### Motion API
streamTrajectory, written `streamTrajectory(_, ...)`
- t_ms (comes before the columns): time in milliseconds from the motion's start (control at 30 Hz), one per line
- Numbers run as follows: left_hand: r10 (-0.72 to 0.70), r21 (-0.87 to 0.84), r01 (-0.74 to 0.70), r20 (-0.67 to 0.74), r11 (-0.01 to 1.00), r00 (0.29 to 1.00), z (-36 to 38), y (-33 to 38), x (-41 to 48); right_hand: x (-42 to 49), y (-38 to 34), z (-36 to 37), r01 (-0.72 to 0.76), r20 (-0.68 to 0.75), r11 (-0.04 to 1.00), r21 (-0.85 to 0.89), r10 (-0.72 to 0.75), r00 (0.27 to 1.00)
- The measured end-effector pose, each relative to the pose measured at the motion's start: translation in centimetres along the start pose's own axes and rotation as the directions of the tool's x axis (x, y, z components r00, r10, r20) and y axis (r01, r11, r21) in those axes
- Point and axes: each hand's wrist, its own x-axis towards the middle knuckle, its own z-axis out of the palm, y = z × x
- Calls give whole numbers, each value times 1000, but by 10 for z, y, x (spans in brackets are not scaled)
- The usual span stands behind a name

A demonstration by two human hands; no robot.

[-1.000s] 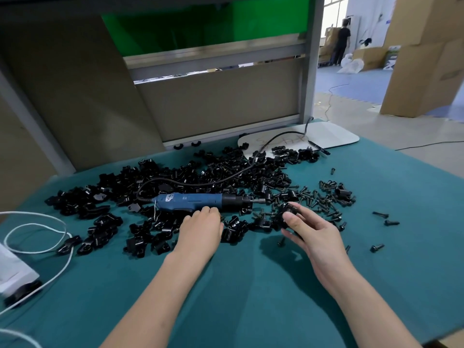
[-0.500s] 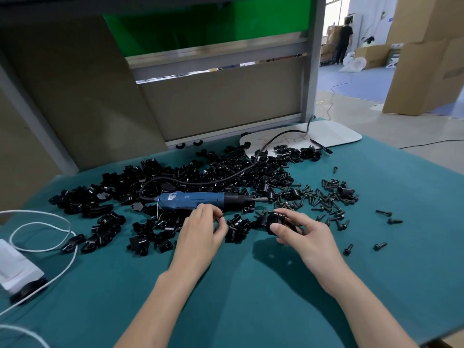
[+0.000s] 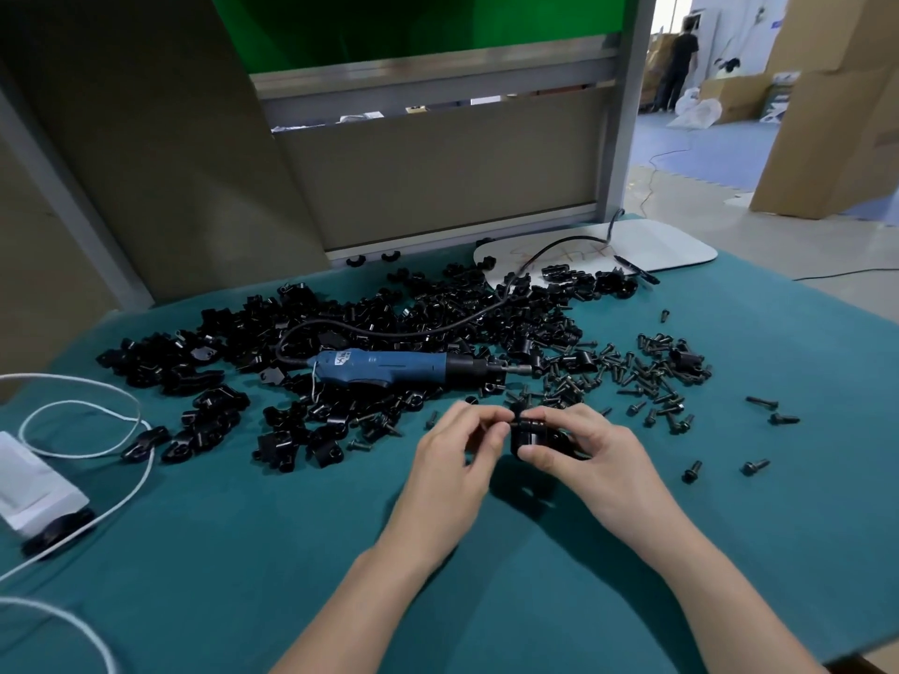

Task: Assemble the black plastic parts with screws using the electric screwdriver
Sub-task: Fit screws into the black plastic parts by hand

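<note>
**Both hands on one part, driver lying flat**

Driver lies on its side at the near edge of the pile of black parts, and no hand touches it. Its long axis runs left-right, blue body to the left and black nose and bit to the right. The bit points at the scatter of screws just right of it. The cable leaves the driver's left end, loops back over the pile and runs off behind the driver to the right, onto a white board.

Both hands are just in front of the driver's bit end, raised a little off the green cloth.
- Right hand: fingers and thumb are curled round one black part, gripping it.
- Left hand: thumb and forefinger pinch a small black stub against the part's left side.

Hard to make out:
- The stub is too small to say whether it's a screw.
- The part is mostly covered by fingers, so I can't tell its shape or which way it points.
- The pile reads as one black mass, and single pieces are hard to separate.

Far left of the driver are a white cord and a white box, both cut off by the frame edge.
</note>
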Motion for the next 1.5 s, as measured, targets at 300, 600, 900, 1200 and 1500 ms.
streamTrajectory(300,-290,-358,290,55,887,955,0,3,2,-2,-1,2,37,43,997,-69,-34,998)
streamTrajectory(600,-341,-434,348,96,831,935,0,0,1,-1,1,2,33,44,997,-71,-30,999)
streamTrajectory(900,-211,-414,214,53,885,976,-2,1,1,-2,2,2,40,62,995,-90,-35,997)
streamTrajectory(1200,-340,-286,361,119,888,933,-5,-3,1,-2,-1,3,48,55,997,-66,-45,997)
streamTrajectory(1500,-312,-289,358,193,888,930,-8,1,1,-2,1,3,57,76,995,-87,-50,996)
